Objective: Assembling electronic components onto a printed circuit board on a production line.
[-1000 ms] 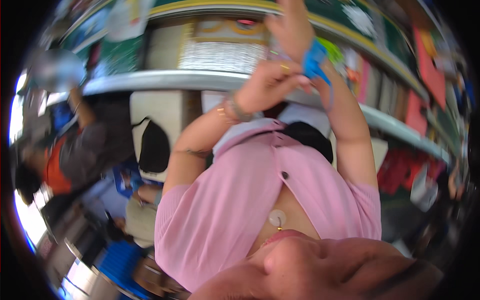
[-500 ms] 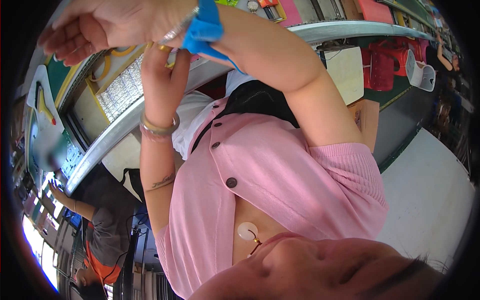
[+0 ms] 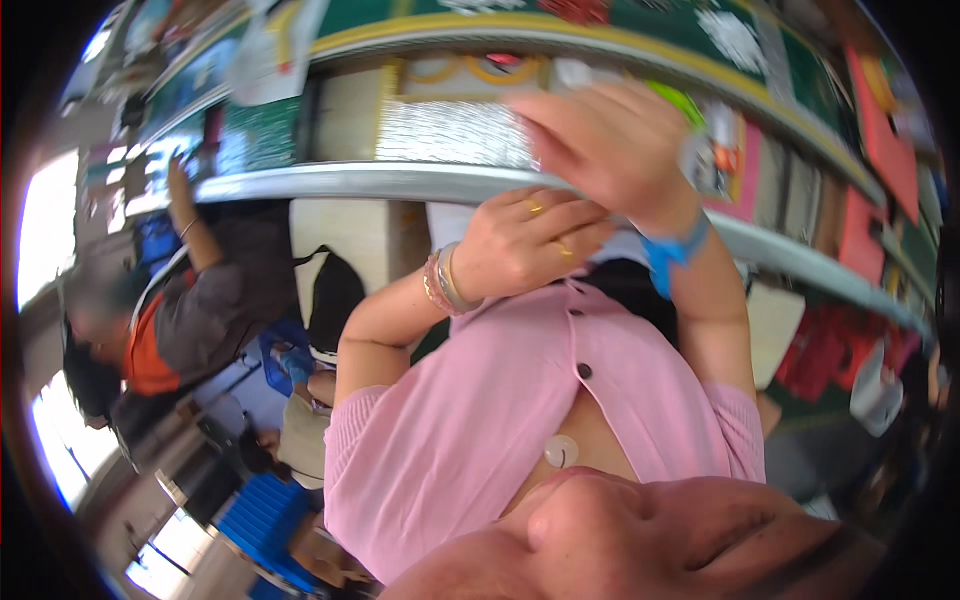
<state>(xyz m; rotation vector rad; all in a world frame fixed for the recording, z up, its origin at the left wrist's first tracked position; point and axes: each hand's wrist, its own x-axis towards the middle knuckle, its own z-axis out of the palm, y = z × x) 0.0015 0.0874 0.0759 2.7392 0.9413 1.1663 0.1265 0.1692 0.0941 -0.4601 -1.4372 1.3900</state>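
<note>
My left hand (image 3: 535, 237) is at my waist, with rings on its fingers and bangles at its wrist. Its fingers are bent and closed, with the tips tucked against the underside of my right wrist; I cannot make out anything in them. Just above it my right hand (image 3: 615, 140) is raised over the bench edge, smeared by motion, so how its fingers lie is unclear. A blue band (image 3: 680, 255) is wrapped round my right forearm close to the wrist.
Behind my hands runs a bench with a metal edge (image 3: 350, 182). A tray of silvery pieces (image 3: 445, 130) and yellow tape rolls (image 3: 500, 70) lie on it. At the left sits a co-worker (image 3: 210, 320) in grey and orange. Red stools (image 3: 820, 345) stand at the right.
My view has swung, so the bench now spans the top. My right hand has moved from the upper left towards the middle, and my left hand has turned to lie across my waist.
</note>
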